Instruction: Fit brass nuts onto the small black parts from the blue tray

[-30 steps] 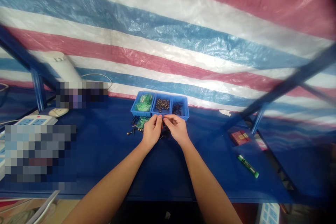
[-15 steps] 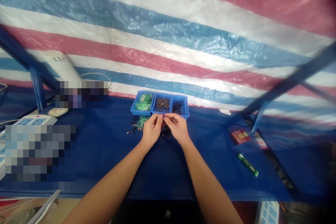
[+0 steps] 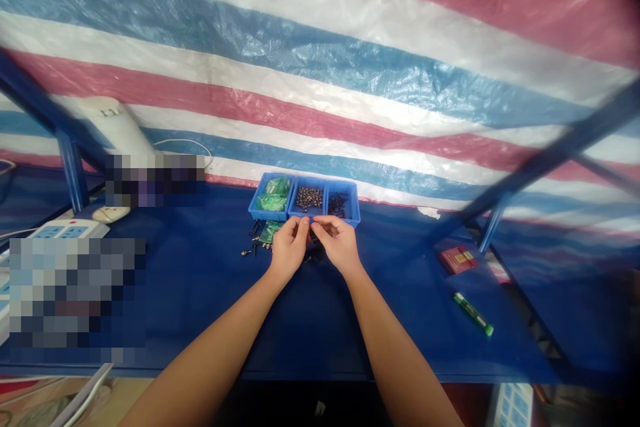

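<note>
My left hand [image 3: 291, 244] and my right hand [image 3: 338, 244] meet in front of a blue three-part bin [image 3: 306, 217]. Both are closed in a pinch, fingertips close together; what lies between them is too small and hidden to make out. Green plastic packets [image 3: 273, 195] fill the bin's left compartment. Brass-coloured screws [image 3: 309, 199] are heaped in the middle one, and small black screws [image 3: 338, 205] lie in the right one. Just left of my left hand, another green packet [image 3: 269, 232] and loose screws [image 3: 246, 253] rest on the blue table, partly covered by my hands.
Right of my arms lie a green tube [image 3: 473, 314] and a dark red box [image 3: 457, 259]. A white power strip [image 3: 75, 230] sits at the left beside a blurred-out area. Blue metal struts [image 3: 545, 153] flank the table [image 3: 405, 320], with a striped tarp [image 3: 300, 93] behind.
Both hands stay pinched in nearly the same place before the bin, with only slight finger movement. The bin and loose screws have not moved.
</note>
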Action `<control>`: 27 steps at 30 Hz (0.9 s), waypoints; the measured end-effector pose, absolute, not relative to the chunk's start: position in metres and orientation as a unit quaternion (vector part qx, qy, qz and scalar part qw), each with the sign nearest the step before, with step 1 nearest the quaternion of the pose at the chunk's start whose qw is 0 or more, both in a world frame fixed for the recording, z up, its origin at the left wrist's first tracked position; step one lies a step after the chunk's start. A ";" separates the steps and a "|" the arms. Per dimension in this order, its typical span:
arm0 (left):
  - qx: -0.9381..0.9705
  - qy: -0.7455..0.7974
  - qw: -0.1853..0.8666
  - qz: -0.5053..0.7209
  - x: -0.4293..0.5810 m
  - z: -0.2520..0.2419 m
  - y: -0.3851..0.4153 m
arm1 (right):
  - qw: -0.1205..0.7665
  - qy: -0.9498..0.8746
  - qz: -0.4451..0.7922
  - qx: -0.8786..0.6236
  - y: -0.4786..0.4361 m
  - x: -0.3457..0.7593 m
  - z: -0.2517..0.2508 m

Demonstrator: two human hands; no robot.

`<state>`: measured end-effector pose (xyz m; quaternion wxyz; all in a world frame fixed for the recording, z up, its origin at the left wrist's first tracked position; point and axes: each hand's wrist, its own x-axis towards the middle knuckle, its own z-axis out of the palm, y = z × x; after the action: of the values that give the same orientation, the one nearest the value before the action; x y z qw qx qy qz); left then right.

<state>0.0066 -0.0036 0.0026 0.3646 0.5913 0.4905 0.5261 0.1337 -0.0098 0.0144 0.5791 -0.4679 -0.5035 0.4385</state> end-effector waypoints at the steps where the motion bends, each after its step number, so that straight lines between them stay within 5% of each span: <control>1: 0.586 0.483 0.376 0.531 0.007 0.002 -0.003 | 0.581 -0.503 0.431 -0.473 -0.009 0.134 0.014; 20: 0.584 0.440 0.427 0.532 0.009 0.000 -0.003 | 0.585 -0.488 0.456 -0.460 -0.007 0.136 0.013; 27: 0.615 0.497 0.351 0.502 0.007 0.002 -0.002 | 0.575 -0.484 0.474 -0.459 -0.008 0.136 0.017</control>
<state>0.0071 -0.0022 0.0021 0.3510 0.6148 0.4970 0.5018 0.1361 -0.0076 0.0167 0.5745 -0.4591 -0.4841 0.4741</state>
